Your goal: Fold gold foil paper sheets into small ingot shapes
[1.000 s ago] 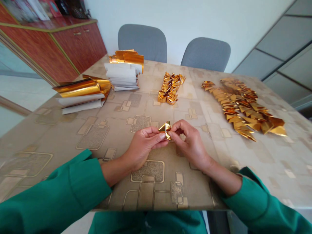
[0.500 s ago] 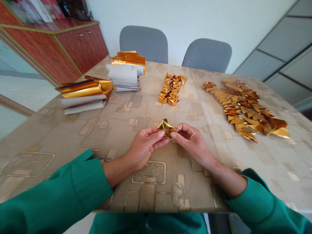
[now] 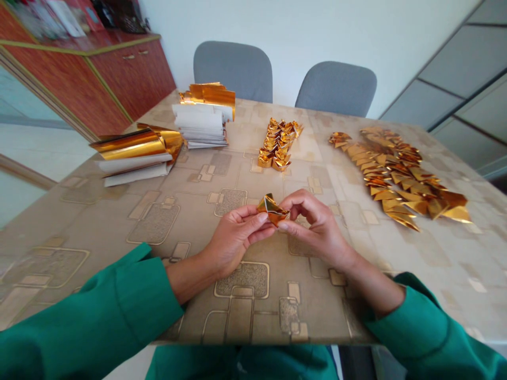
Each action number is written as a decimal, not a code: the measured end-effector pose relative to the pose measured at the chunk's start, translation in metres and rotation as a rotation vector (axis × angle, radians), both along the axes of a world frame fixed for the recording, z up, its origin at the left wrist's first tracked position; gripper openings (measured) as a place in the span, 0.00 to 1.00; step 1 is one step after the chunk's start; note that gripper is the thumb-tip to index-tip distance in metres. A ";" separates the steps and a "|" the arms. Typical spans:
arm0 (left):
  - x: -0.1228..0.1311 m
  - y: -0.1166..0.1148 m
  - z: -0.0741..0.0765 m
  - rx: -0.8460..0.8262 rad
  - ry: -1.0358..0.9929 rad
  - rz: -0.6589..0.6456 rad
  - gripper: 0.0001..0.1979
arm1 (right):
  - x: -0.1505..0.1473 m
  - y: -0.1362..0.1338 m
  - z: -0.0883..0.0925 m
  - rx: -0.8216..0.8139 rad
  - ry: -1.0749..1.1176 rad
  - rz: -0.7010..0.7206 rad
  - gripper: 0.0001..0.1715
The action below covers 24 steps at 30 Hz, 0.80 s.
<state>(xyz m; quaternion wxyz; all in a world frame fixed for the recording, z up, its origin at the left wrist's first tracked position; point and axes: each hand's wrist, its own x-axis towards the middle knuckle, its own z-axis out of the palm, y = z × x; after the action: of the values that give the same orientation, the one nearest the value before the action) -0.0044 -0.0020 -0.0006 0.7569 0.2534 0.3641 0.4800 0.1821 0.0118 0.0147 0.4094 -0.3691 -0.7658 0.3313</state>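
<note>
Here we go, the left hand (image 3: 233, 237) and the right hand (image 3: 317, 224) are together, fingertips pinched on a small folded piece of gold foil (image 3: 272, 209), right between them above the patterned table (image 3: 245, 311)! Just beyond, a tight cluster of folded gold pieces (image 3: 277, 143) sits straight ahead, a far bigger spread of gold pieces (image 3: 396, 177) fans out on the right, and on the left lie a stack of gold-and-white sheets (image 3: 134, 153) and a second stack of sheets (image 3: 202, 119), with a red wooden sideboard (image 3: 130, 74) behind, books along its top (image 3: 67, 10)

Home dining rm, prob.: patterned vinyl table cover (image 3: 99, 227), 2 grey chairs (image 3: 233, 71), red wood sideboard (image 3: 130, 79).
</note>
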 end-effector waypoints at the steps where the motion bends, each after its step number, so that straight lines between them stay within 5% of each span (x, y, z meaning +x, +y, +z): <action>1: 0.000 0.000 0.000 -0.001 0.002 -0.006 0.09 | 0.001 0.001 0.002 0.036 -0.037 0.008 0.11; 8: 0.000 -0.003 0.001 0.014 0.018 -0.049 0.10 | 0.006 0.002 0.010 0.120 -0.144 0.026 0.14; 14: -0.001 -0.002 0.000 0.016 0.034 -0.092 0.08 | 0.008 0.004 0.013 0.105 -0.164 0.103 0.06; 24: -0.001 -0.003 0.000 0.026 0.035 -0.118 0.10 | 0.011 0.007 0.001 -0.227 -0.011 0.121 0.12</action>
<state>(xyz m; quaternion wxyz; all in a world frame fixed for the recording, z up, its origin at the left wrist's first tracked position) -0.0053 -0.0053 -0.0009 0.7742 0.2926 0.3553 0.4345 0.1926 0.0186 0.0160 0.3402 -0.3680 -0.7463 0.4380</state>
